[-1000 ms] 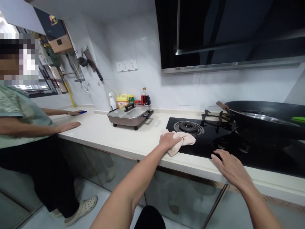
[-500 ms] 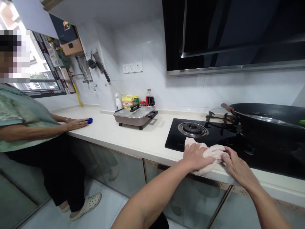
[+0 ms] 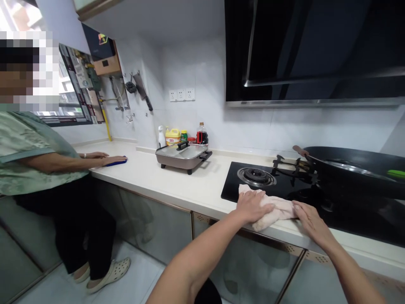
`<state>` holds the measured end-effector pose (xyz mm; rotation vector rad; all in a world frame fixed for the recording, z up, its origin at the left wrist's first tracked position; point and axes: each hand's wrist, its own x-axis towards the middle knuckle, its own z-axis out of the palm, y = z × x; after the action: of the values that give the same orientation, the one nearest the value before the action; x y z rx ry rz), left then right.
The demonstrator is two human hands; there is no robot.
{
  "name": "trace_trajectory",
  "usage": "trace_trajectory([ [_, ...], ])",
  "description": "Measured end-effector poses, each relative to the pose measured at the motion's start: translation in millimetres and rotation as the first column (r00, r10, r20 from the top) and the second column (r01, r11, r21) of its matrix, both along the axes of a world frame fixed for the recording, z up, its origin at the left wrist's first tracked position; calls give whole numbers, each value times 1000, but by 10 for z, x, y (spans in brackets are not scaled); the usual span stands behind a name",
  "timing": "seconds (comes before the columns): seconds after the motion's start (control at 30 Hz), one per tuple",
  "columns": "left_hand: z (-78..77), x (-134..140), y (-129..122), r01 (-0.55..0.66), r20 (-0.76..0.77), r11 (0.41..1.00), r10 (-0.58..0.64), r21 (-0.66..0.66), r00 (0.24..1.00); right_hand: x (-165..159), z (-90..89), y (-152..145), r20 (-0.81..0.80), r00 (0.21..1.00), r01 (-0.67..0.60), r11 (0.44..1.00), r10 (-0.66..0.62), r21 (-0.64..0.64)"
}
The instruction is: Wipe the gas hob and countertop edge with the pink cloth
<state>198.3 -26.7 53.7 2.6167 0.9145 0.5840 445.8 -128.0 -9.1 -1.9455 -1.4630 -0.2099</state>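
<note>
A pale pink cloth [image 3: 278,210] lies bunched over the front edge of the black gas hob [image 3: 230,187] and the white counter. My left hand [image 3: 253,207] presses on its left part, fingers curled over the fabric and thumb apart. At the cloth's right end, my right hand [image 3: 311,221] grips the edge with its fingertips. Just behind the cloth is the left burner [image 3: 257,176]. A large black wok [image 3: 357,169] with a wooden handle rests at the hob's right side.
A lidded electric pan [image 3: 182,160] stands on the counter [image 3: 148,177], with several bottles [image 3: 173,137] behind. At left, another person [image 3: 41,147] presses a blue cloth [image 3: 117,162] on the counter. The range hood [image 3: 310,55] hangs above the hob; a cleaver [image 3: 143,92] hangs on the wall.
The cloth has been spread wider between my hands, and my left hand has shifted slightly left. The other person's blue cloth now shows flatter under the hand. The view has tilted a little.
</note>
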Motion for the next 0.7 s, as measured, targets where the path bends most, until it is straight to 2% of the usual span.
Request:
trace_trajectory([
  [0.1, -19, -205, 58, 48, 30, 999, -48, 18, 998, -188, 139, 6, -83, 997, 2, 997, 4, 81],
  [0.17, -10, -368, 135, 4, 23, 998, -6, 55, 1000, -457, 242, 45, -10, 999, -44, 995, 45, 87],
  [0.23, 9, -555, 232, -48, 18, 995, 46, 93, 999, -778, 342, 129, 102, 990, -95, 995, 94, 8],
  [0.37, 31, -946, 428, -155, 13, 980, 155, 128, 988, -1227, 523, 382, 207, 972, -62, 969, 113, -239],
  [0.5, -17, -1140, 527, -230, 13, 964, 231, 134, 973, -1229, 629, 575, 157, 972, -109, 927, 175, -358],
  [0.7, -56, -1127, 555, -254, 31, 963, 252, 92, 967, -853, 628, 632, 118, 982, -107, 947, 149, -304],
])
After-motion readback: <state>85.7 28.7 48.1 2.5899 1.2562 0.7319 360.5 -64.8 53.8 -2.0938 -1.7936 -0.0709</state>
